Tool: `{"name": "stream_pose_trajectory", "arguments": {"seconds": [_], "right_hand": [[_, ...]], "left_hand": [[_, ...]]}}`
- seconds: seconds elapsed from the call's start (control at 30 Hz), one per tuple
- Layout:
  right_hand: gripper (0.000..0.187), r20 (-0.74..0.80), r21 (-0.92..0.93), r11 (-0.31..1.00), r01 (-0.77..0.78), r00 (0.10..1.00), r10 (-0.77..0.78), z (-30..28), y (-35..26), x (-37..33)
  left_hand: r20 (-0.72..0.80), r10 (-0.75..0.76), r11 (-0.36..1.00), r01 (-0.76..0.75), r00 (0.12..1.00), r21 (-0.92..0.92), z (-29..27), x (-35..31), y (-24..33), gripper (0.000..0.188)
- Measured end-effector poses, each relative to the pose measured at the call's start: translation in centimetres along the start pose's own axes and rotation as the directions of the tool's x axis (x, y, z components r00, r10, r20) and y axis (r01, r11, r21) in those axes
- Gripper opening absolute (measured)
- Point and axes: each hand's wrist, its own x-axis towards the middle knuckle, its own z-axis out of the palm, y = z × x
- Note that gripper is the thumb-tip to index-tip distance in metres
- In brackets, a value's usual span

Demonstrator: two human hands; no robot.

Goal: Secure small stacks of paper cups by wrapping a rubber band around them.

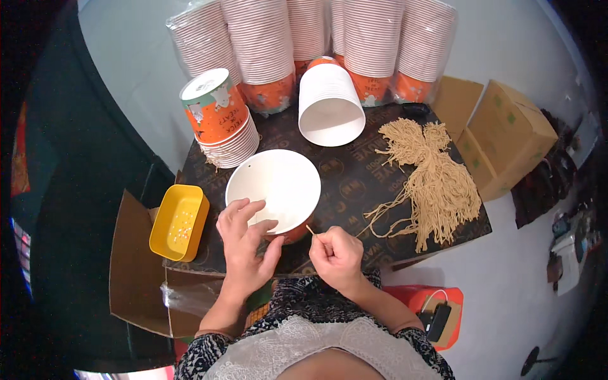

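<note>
A white-lined paper bucket (285,183) with an orange outside stands in front of me, its mouth up. A small dark hole shows in its inner wall near the far left rim. My left hand (244,244) is at the near left rim, fingers spread and partly over the mouth, holding nothing that I can see. Beside the bucket's near right side, my right hand (337,256) is closed in a pinch on a tan cord (310,229), whose short end sticks out toward the bucket. The rest of that cord is hidden by the hand.
A bundle of tan cords (437,183) lies on the dark tabletop (342,190) at right. A yellow tray (158,221) with small white bits sits at left. Stacked buckets (218,120), a tipped bucket stack (332,107) and wrapped stacks (259,44) stand behind. Cardboard boxes (513,139) flank the table.
</note>
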Motion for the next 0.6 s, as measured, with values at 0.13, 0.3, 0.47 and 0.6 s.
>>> {"name": "stream_pose_trajectory", "arguments": {"seconds": [0.13,0.3,0.47,0.6], "right_hand": [[0.02,0.001,0.012,1.0,-0.002,1.0,0.002,0.3,0.1,0.1],[0.02,0.001,0.002,1.0,0.015,1.0,-0.015,0.5,0.1,0.4],[0.02,0.004,-0.001,1.0,0.02,1.0,-0.02,0.7,0.2,0.4],[0.02,0.043,-0.042,0.999,-0.023,0.999,0.025,0.9,0.6,0.5]], "left_hand": [[-0.064,0.017,1.0,-0.019,0.998,-0.02,-0.8,0.1,-0.4,0.027],[-0.079,-0.001,0.999,-0.002,0.997,-0.034,-1.3,0.1,-0.8,0.024],[-0.083,0.004,0.999,-0.007,0.997,-0.037,-1.6,0.7,-0.8,0.022],[0.023,0.041,0.999,-0.041,0.999,-0.036,-2.0,2.9,-1.0,0.02]]}}
